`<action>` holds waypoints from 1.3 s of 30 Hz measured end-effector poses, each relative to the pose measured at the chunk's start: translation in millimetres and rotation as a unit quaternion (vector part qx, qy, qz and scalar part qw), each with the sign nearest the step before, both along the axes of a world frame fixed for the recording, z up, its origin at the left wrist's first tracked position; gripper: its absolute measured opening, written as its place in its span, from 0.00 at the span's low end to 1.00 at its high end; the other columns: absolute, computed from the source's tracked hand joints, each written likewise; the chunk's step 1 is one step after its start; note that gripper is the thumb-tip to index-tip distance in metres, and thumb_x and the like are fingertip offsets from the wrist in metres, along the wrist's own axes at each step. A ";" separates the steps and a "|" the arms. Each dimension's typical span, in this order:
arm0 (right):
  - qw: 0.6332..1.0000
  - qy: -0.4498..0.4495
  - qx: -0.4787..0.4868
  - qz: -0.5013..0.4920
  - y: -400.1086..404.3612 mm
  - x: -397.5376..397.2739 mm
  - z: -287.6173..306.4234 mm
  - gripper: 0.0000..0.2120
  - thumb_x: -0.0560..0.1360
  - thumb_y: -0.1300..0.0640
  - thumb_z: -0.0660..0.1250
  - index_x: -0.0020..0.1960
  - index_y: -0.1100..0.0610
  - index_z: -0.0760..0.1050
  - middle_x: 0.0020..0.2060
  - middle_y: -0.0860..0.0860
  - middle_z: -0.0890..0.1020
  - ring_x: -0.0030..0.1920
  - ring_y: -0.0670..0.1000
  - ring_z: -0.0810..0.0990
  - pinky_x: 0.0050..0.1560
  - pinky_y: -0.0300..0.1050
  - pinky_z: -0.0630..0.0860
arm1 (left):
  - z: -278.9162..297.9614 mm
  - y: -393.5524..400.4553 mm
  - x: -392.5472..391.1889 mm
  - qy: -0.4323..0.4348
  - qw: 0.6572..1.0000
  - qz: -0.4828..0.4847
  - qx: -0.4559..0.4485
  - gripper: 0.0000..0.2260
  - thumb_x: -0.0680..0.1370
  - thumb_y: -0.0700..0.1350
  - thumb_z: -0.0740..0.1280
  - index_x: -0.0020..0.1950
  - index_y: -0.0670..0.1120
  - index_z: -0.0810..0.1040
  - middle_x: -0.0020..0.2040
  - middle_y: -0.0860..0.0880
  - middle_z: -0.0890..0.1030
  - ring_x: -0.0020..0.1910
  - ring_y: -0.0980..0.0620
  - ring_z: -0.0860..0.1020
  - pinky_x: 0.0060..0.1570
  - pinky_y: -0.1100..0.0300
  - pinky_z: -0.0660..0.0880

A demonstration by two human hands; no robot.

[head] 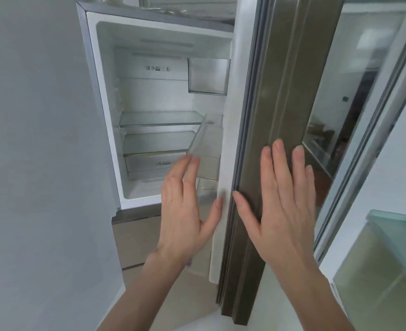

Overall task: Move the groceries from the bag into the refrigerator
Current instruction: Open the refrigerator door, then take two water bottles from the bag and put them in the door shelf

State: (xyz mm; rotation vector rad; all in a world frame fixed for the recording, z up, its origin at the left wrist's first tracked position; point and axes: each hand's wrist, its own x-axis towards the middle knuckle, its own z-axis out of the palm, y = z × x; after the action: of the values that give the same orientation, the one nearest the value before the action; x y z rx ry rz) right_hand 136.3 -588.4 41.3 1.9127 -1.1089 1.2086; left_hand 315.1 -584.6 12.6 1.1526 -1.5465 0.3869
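Currently the refrigerator (154, 96) stands with its upper compartment exposed; the door (278, 115) is swung out toward the camera, seen nearly edge-on, steel outer face to the right, white inner liner and grey seal to the left. Right hand (283, 206): fingers straight and spread, palm toward the door's steel face near its edge, holding nothing; whether it actually touches the steel cannot be told. Left hand (185, 211): fingers extended, slightly blurred, on the inner side of the door, thumb near the white liner; holds nothing. Inside: a glass shelf (161, 119) at mid height, a clear drawer (154, 163) below it, a clear door bin (208, 76) high on the liner. Grocery bag and groceries: not visible in this view. Grey wall (30, 139) to the left; a glass panel (364, 68) to the right of the door.
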 end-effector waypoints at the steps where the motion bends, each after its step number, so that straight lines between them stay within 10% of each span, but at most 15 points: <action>1: 1.000 -0.003 -0.004 -0.005 -1.0 -7.7 -0.2 0.36 0.84 0.43 0.61 0.83 0.58 0.50 0.83 0.53 0.50 0.84 0.56 0.47 0.81 0.62 0.53 | 2.0 -6.2 -5.7 0.016 1.000 -0.002 0.006 0.32 0.83 0.55 0.63 0.81 0.39 0.60 0.80 0.41 0.62 0.81 0.45 0.61 0.77 0.44 0.64; 19: 0.993 0.014 0.022 -0.116 -10.0 -108.7 2.1 0.29 0.85 0.43 0.58 0.82 0.54 0.61 0.82 0.54 0.60 0.83 0.56 0.56 0.80 0.63 0.55 | -4.0 -67.3 -130.6 -0.050 0.986 -0.133 -0.082 0.27 0.82 0.51 0.63 0.77 0.39 0.63 0.76 0.39 0.70 0.78 0.40 0.66 0.74 0.37 0.65; 39: 0.984 -0.024 0.076 -0.159 -88.7 -219.3 -5.3 0.29 0.85 0.41 0.56 0.81 0.55 0.64 0.80 0.53 0.66 0.81 0.54 0.61 0.81 0.60 0.56 | 25.9 -145.5 -212.9 -0.153 0.983 -0.102 0.029 0.28 0.78 0.41 0.59 0.79 0.44 0.68 0.77 0.44 0.70 0.80 0.44 0.64 0.78 0.39 0.58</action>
State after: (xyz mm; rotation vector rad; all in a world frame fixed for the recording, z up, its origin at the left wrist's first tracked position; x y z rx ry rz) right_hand -83.0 -677.1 36.0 1.7359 -1.5053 1.0212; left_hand 102.2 -730.0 38.5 1.0002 -1.9364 0.3951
